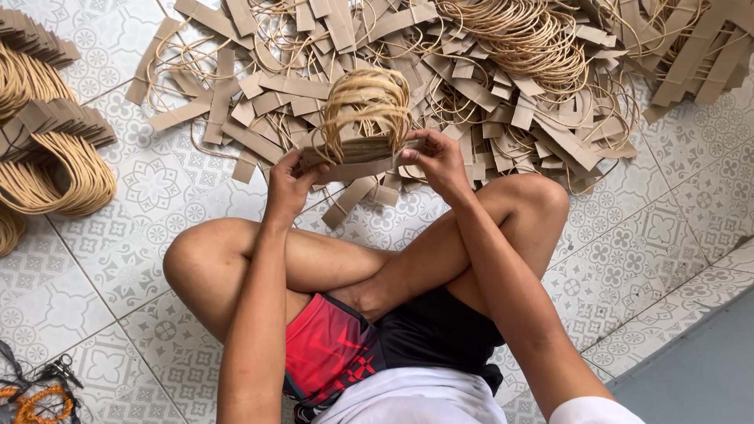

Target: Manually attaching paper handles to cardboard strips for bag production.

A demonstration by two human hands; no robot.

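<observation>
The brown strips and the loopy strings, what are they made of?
The strips look like matte brown cardboard or thick paper: flat, stiff, cleanly cut. The strings look like twisted paper cord, tan and dull, though it could be some other fibre. Both hands hold the stack.

The stack of handles (363, 126) I held was matt brown cardboard strips with loops of tan twisted paper cord, rough and fibrous. The loose heap (487, 71) beyond looked the same stuff, dull kraft card and cord. The floor tiles (628, 235) were smooth, faintly glossy ceramic. My shorts (353, 345) were sleek synthetic cloth.
</observation>
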